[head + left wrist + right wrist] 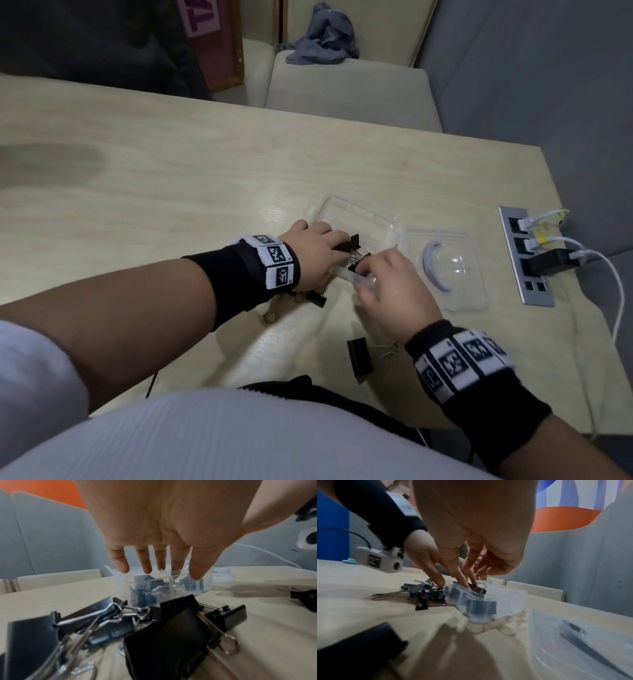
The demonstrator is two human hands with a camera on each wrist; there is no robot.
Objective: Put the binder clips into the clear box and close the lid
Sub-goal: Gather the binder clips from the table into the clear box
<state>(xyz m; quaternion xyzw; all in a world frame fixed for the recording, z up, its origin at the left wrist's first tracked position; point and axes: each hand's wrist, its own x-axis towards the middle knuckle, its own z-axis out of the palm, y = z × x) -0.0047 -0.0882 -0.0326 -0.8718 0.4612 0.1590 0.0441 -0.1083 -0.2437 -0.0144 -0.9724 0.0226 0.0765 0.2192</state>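
Note:
The clear box [356, 219] stands open on the wooden table, with several black binder clips [481, 607] inside it. My right hand [387, 284] reaches over the box's near edge and pinches a black binder clip [478, 588] just above the rim. My left hand [318, 246] has straight fingers [145, 565] that touch the box's left rim [126, 585] and hold nothing. A pile of clips [171, 635] lies under my left wrist. One more clip [359, 358] lies alone near my right wrist. The clear lid [459, 270] lies flat to the right of the box.
A socket panel [525, 257] with white cables and a black plug is set into the table by its right edge. Beyond the table's far edge stands a pale chair [349, 92] with a grey cloth [322, 37] on it.

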